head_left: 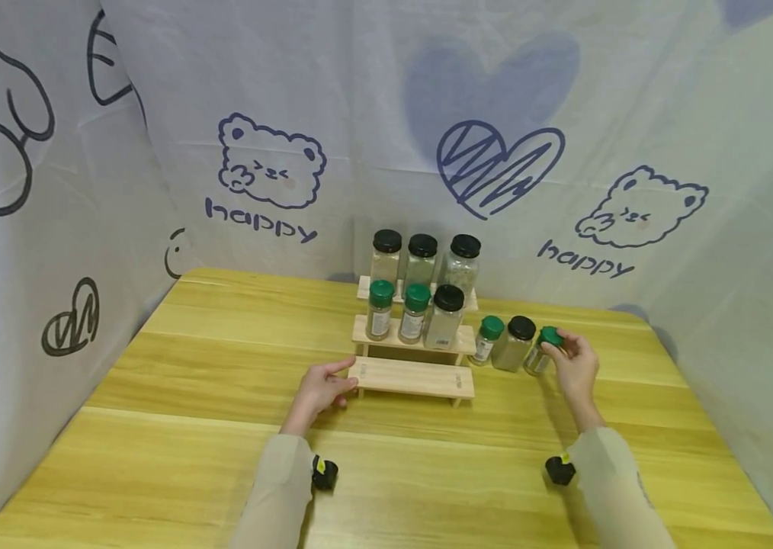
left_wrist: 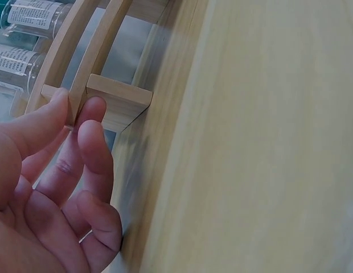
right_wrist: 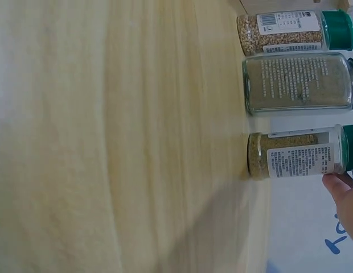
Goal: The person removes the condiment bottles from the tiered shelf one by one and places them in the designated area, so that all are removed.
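A three-step wooden rack (head_left: 410, 377) stands mid-table. Its top step holds three black-lidded jars (head_left: 423, 263). The middle step holds two green-lidded jars (head_left: 396, 311) and one black-lidded jar (head_left: 445, 316); the lowest step is bare. My left hand (head_left: 341, 383) pinches the left end of the lowest step, thumb on top. The left wrist view shows that hand (left_wrist: 77, 105) with a slat of the rack (left_wrist: 119, 99) between thumb and forefinger. My right hand (head_left: 558, 349) grips the lid of a green-lidded jar (head_left: 539, 358) standing right of the rack. In the right wrist view the jar (right_wrist: 290, 154) appears with a fingertip (right_wrist: 343, 190) at its lid.
Between the held jar and the rack stand a black-lidded jar (head_left: 515, 345) (right_wrist: 299, 82) and another green-lidded jar (head_left: 485, 341) (right_wrist: 279, 31). The wooden table (head_left: 153, 427) is walled on three sides by a printed white cloth (head_left: 270, 168). Bare tabletop lies in front of and left of the rack.
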